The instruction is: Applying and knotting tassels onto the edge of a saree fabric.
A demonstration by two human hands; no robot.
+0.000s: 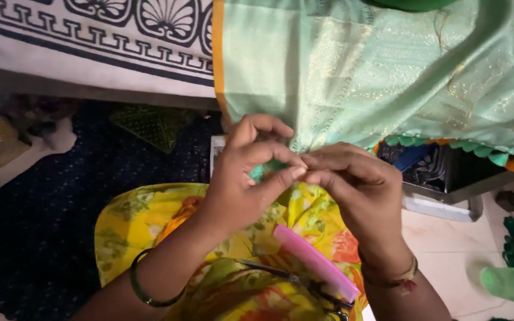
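Left hand and right hand meeting fingertip to fingertip, both closed, pinching the green tasselled edge of the pale green sari; pink comb and scissors lying on the lap.

I am sitting on the floor at home, doing hand sewing. A printed bedsheet hangs off the bed beside me, pale green silk cloth drapes over my lap, scissors and a pink comb rest on my knee, and the floor tiles are bare.
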